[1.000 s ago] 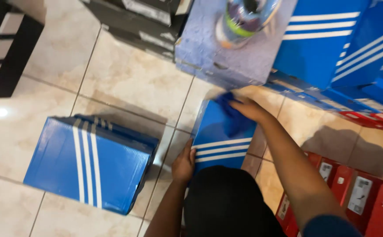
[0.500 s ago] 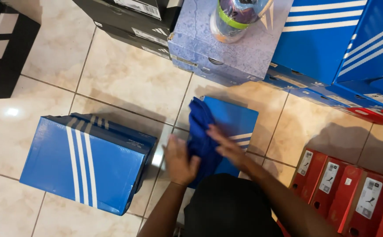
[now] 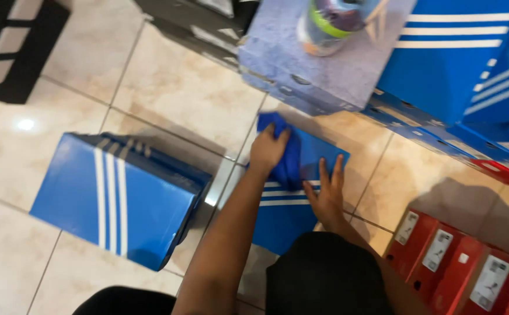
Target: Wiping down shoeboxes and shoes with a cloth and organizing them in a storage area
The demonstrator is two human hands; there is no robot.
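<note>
A blue shoe box with white stripes (image 3: 324,153) lies flat on the tiled floor in front of me. My left hand (image 3: 268,149) presses a crumpled blue cloth (image 3: 286,153) onto the box's far left part, fingers closed over the cloth. My right hand (image 3: 326,195) lies flat on the box lid just right of the cloth, fingers spread, holding nothing. My dark-clad knee hides the near end of the box.
A second blue striped box (image 3: 114,198) sits to the left. A pale blue box (image 3: 348,70) with a bottle (image 3: 330,23) on it stands beyond. Blue boxes (image 3: 459,64) are stacked at right, red boxes (image 3: 459,262) at lower right, dark boxes (image 3: 9,46) at upper left.
The cloth went from my right hand to my left. My left hand moved up onto the box's far part with it, and my right hand came down flat on the lid.
</note>
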